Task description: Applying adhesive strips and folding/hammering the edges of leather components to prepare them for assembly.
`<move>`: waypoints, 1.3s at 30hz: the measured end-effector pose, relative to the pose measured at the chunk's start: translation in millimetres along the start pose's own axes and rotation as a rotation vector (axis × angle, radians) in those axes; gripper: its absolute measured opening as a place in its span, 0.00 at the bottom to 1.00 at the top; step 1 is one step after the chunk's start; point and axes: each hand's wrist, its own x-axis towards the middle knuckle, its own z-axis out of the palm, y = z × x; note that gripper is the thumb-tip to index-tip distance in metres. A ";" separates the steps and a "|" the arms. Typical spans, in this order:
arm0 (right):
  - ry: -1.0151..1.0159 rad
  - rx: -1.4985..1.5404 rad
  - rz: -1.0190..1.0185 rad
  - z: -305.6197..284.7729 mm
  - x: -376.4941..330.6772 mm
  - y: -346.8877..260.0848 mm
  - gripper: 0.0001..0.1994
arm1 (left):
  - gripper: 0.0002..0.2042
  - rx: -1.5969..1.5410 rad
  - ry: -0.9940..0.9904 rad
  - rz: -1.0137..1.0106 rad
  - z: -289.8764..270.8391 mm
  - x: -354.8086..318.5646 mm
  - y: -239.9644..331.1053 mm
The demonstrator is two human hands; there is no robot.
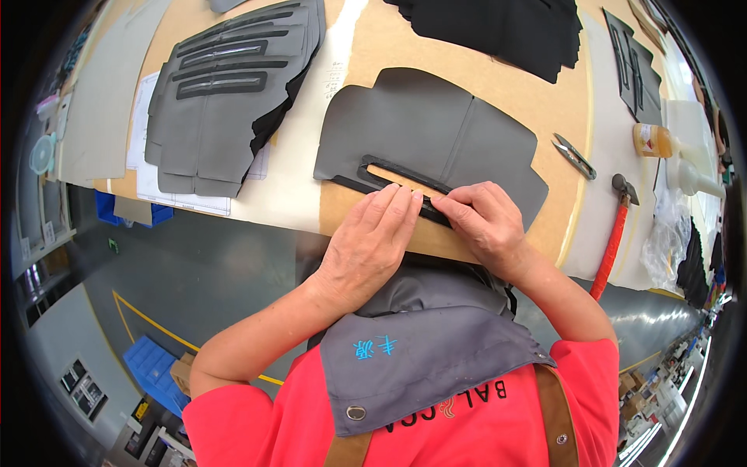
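Observation:
A dark grey cut panel (pixel 436 132) with a slot-shaped opening lies flat on a tan board (pixel 537 93). A narrow black strip (pixel 389 175) frames the slot. My left hand (pixel 373 237) lies flat with its fingertips pressing on the strip's lower edge. My right hand (pixel 486 222) presses the same strip beside it, its fingers bent down onto the panel. Neither hand holds a tool.
A stack of similar grey panels (pixel 226 101) with black slot frames lies at the left. Black pieces (pixel 506 31) are piled at the top. Small snips (pixel 574 156), a red-handled hammer (pixel 615 233) and a glue bottle (pixel 654 140) lie at the right.

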 end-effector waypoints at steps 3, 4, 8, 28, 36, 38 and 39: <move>0.014 -0.019 -0.071 0.2 -0.1 1.8 0.17 | 0.26 0.003 -0.004 -0.006 -0.6 -0.5 1.0; -0.002 -0.043 -0.093 -1.7 -0.2 0.8 0.17 | 0.26 0.002 -0.004 -0.006 -0.7 -0.9 1.9; -0.025 -0.118 -0.137 -6.1 2.9 -5.1 0.20 | 0.27 -0.026 -0.014 -0.019 -2.1 -1.8 3.0; 0.007 -0.024 -0.061 -8.0 -3.9 0.3 0.18 | 0.28 0.014 -0.029 0.010 -1.8 -1.4 3.2; -0.006 -0.115 -0.163 -8.4 -4.8 0.5 0.17 | 0.29 -0.116 -0.014 -0.047 -2.4 0.4 3.7; -0.014 -0.112 -0.157 -9.1 -5.4 -0.1 0.17 | 0.29 -0.129 -0.011 -0.053 -3.8 0.3 3.9; -0.022 -0.112 -0.155 -9.3 -5.7 -0.4 0.17 | 0.29 -0.142 -0.004 -0.060 -4.3 -0.2 4.1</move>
